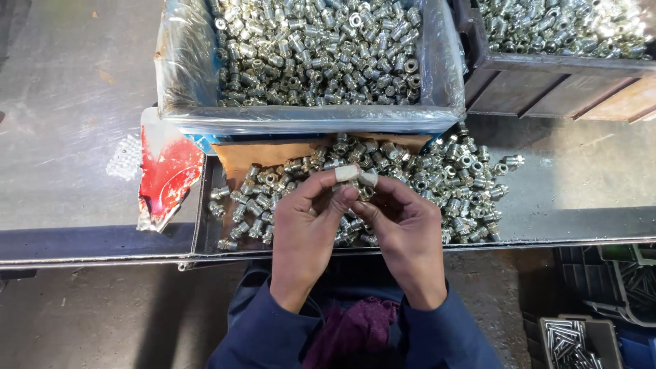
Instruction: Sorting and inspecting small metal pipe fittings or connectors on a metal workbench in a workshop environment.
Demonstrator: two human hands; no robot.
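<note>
- Bench point(75, 102): a plastic-lined bin point(184, 68) of metal fittings point(314, 55) sits at the far edge, a dark crate point(547, 85) of fittings beside it.
- Loose fittings pile point(451, 184) at the near edge.
- Left hand point(307, 225) and right hand point(406, 232) meet over the pile, taped fingertips point(346, 173) pinching one small fitting point(364, 193).

Navy sleeves, taped fingertips.
I see both hands, left hand point(305, 225) and right hand point(408, 232), bare; pale tape on two fingertips point(346, 173); maroon cloth point(355, 328) at lap.
</note>
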